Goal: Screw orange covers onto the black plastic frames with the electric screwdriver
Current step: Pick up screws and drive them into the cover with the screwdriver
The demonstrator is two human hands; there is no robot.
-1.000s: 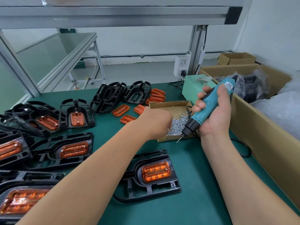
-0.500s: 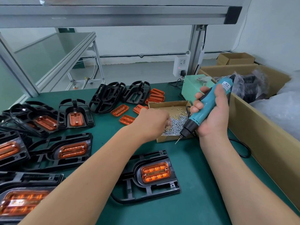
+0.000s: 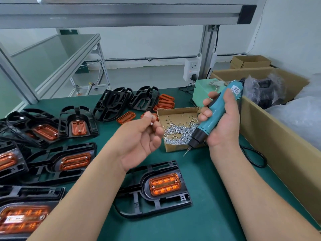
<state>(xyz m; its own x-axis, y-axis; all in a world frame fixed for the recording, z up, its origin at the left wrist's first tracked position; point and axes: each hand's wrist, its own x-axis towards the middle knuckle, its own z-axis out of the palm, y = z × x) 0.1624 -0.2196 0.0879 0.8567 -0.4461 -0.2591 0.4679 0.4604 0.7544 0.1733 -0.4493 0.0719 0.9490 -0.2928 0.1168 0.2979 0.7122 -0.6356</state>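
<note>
Having left the box (image 3: 175,111), screws (image 3: 152,123) are pinched in the left hand (image 3: 139,141) and the electric screwdriver (image 3: 202,128) gripped in the right hand (image 3: 224,126), ready for fastening.

A long cardboard box (image 3: 278,145) holding plastic-wrapped black parts (image 3: 265,92) lines the right edge of the green table (image 3: 205,171), with a pale green power box (image 3: 201,91) near a white socket (image 3: 192,70)

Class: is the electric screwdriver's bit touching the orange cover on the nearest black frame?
Apart. The head view shows bare green mat between the bit and the orange cover.
</note>
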